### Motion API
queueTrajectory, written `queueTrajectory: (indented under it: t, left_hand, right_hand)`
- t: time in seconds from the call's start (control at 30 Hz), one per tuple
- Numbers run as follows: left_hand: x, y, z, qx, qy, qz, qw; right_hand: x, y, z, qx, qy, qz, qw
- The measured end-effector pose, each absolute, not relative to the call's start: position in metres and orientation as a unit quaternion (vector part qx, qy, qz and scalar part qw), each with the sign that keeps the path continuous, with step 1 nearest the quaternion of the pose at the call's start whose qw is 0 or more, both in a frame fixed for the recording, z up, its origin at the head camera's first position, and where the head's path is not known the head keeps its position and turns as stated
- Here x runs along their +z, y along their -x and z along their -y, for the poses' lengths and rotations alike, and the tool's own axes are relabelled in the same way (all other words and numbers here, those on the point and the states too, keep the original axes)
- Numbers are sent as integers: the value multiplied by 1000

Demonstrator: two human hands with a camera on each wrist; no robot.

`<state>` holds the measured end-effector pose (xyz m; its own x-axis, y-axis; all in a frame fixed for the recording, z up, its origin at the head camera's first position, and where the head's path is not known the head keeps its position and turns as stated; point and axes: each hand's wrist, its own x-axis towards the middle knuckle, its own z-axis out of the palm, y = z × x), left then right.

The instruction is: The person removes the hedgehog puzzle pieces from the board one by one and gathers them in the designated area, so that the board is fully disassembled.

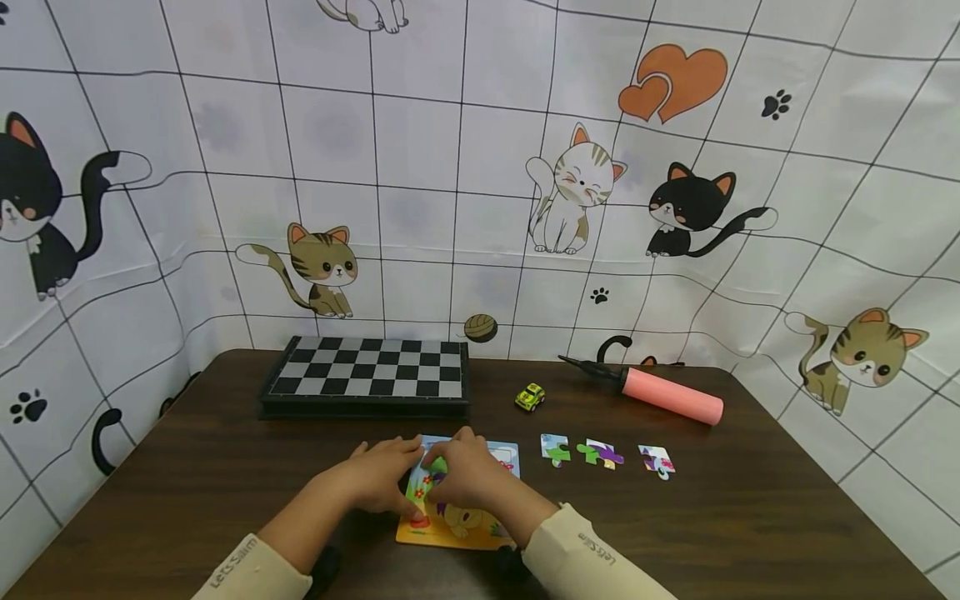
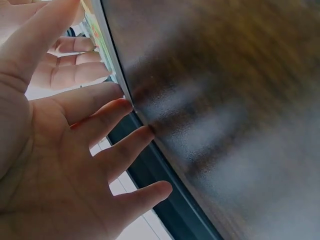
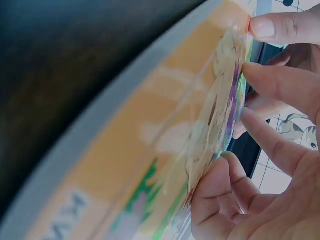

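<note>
A colourful jigsaw puzzle board (image 1: 453, 536), with an orange-yellow lower edge and part of an animal picture, lies flat at the table's front. My left hand (image 1: 378, 479) is at its left side, thumb near a red printed shape at the lower left and fingers toward the top edge. Spread fingers of that hand (image 2: 75, 150) show in the left wrist view. My right hand (image 1: 468, 475) reaches over the middle. In the right wrist view, its thumb and index fingertips (image 3: 248, 116) touch the printed surface, apart, with the other fingers bent. Whether a loose piece lies under them is hidden.
Three loose puzzle pieces lie right of the board: a blue-green one (image 1: 555, 447), a green-purple one (image 1: 601, 452) and a white-purple one (image 1: 657, 459). Behind are a checkered board box (image 1: 367, 408), a small yellow toy car (image 1: 530, 397) and a pink hand pump (image 1: 671, 396).
</note>
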<state>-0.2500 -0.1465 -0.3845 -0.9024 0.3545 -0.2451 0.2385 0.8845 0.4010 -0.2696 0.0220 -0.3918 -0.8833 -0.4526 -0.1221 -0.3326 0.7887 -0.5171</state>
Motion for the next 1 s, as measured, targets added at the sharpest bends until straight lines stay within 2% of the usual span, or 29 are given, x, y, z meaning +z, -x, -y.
queueTrajectory:
  t: [0.8,1.0]
  left_hand:
    - [-378,248,145,201,-156,-955,152]
    - [-381,248,144,185,-150,-958,159]
  right_hand:
    - [-398,268,-27,-457,191,-863,98]
    - [-400,269,-39,-542,157,-816,126]
